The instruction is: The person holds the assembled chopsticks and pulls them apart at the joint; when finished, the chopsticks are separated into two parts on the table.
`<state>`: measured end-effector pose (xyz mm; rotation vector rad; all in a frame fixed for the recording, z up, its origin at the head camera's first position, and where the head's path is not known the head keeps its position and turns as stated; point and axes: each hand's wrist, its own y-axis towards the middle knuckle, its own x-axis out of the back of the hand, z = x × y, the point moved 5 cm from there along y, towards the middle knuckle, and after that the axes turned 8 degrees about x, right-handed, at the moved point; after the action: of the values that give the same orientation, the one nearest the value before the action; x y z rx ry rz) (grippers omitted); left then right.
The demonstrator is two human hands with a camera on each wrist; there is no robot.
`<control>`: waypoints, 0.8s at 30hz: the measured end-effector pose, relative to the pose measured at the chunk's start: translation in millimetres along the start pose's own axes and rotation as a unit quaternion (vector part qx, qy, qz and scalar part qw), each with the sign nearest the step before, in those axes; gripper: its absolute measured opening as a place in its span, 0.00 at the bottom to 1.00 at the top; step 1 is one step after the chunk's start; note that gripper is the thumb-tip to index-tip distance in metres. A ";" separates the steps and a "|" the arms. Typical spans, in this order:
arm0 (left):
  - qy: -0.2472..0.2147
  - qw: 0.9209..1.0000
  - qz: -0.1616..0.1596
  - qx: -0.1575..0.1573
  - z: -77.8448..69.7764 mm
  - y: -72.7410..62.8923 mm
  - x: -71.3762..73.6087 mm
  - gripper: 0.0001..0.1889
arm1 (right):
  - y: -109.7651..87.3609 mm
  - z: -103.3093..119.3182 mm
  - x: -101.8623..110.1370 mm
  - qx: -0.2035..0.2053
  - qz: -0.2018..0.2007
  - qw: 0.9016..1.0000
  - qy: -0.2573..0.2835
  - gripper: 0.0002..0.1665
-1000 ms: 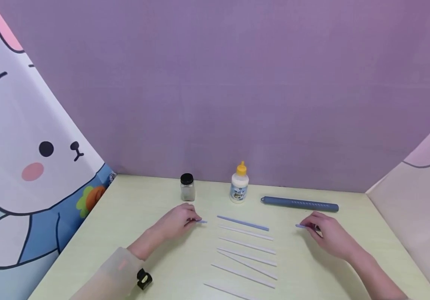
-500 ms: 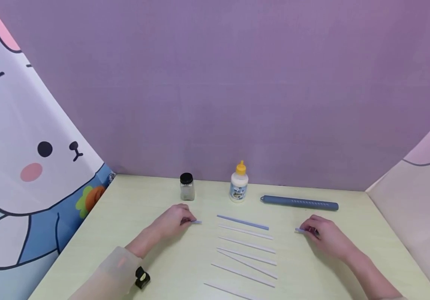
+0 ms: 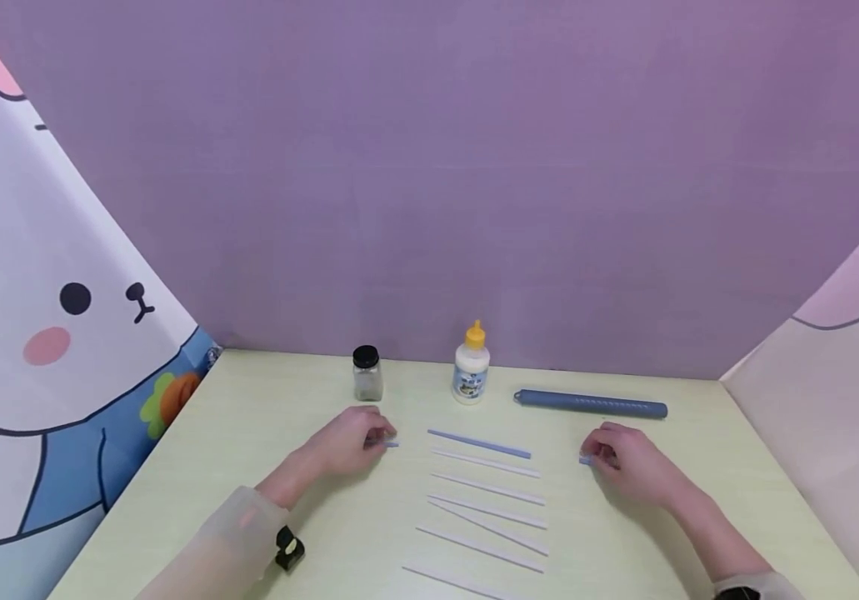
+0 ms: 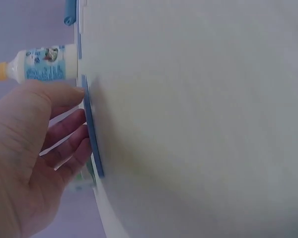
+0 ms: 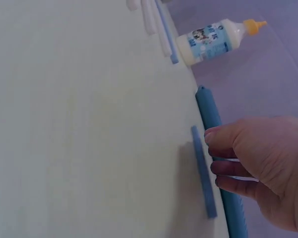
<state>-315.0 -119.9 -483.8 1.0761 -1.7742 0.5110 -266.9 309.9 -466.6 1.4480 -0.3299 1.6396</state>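
Note:
My left hand [image 3: 354,440] is at a short blue strip [image 4: 92,126] on the left part of the table. In the left wrist view its thumb tip seems to touch the strip, and the other fingertips are loosely spread beside it. Over on the right, my right hand [image 3: 630,458] hovers by another blue strip [image 5: 203,171]. The right wrist view has thumb and fingers parted, with a small gap to that strip. From the head, both strips are mostly covered by the hands. Between the hands lies a longer blue strip [image 3: 479,443], with several thin white strips [image 3: 487,489] below it.
Near the back edge of the pale table [image 3: 264,392] stand a small black-lidded jar [image 3: 367,375] and a white bottle [image 3: 471,371] with a yellow nozzle. A dark blue tube [image 3: 590,403] lies to their right. Purple cloth [image 3: 429,183] hangs behind the table.
Both hands first pinched their blue strips; the left one drew slightly left and the right one lowered. Now the fingers have loosened from the strips. The head view has shifted slightly.

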 end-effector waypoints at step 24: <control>0.046 0.999 0.020 0.011 -77.3 74.8 -44.2 0.05 | 109.5 72.9 -61.7 0.086 0.091 0.991 0.055 0.05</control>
<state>-331.8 -4.9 -479.2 1.0170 -1.7166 0.5967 -306.5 170.1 -463.3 1.4821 -0.2710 1.9275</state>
